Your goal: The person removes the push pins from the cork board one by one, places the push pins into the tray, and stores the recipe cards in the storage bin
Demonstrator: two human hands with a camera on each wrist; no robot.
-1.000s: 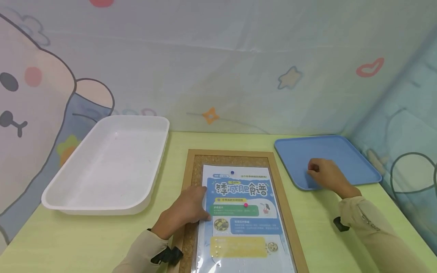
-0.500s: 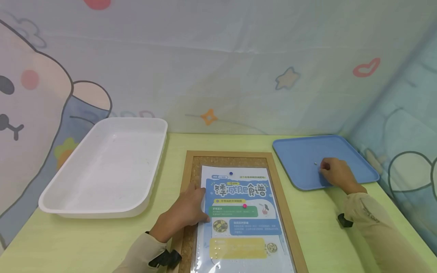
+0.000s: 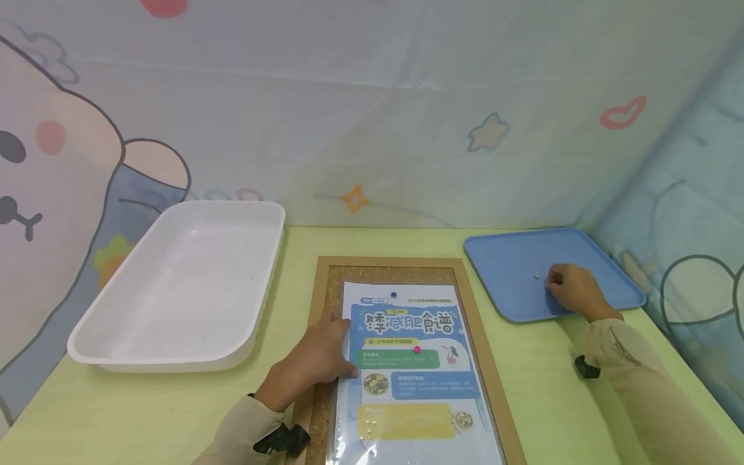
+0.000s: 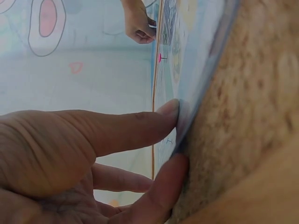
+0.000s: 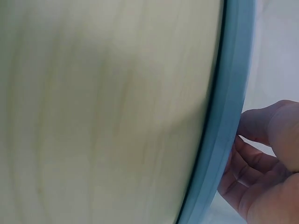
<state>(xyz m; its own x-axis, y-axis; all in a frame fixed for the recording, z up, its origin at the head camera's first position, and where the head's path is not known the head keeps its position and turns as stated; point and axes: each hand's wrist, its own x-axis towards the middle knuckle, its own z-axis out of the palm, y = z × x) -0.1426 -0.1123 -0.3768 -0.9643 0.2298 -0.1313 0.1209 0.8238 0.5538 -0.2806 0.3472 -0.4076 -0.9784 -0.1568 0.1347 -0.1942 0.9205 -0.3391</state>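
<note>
My left hand point(image 3: 316, 352) pinches the left edge of a printed sheet in a clear sleeve point(image 3: 407, 387). In the left wrist view, the thumb point(image 4: 145, 126) lies on the sleeve's front face and a fingertip is at its edge. The sheet lies on a wood-framed cork board point(image 3: 354, 272), with a blue push pin point(image 3: 393, 295) near its top and a pink push pin point(image 3: 416, 349) lower down. My right hand point(image 3: 575, 290) is over a blue tray point(image 3: 511, 258), fingers curled downward. Just left of its fingertips lies a tiny silvery object point(image 3: 537, 277). The tray's rim partly hides those fingertips in the right wrist view.
A deep white plastic tray point(image 3: 186, 284) stands on the left of the pale yellow-green table point(image 3: 302, 242). Cartoon-printed cloth point(image 3: 378, 116) hangs along the back and right. The blue tray sits near the right-hand cloth.
Within the blue tray my right hand has shifted a little to the right, and the tiny silvery object has come into sight beside it. The left hand keeps its hold on the sheet.
</note>
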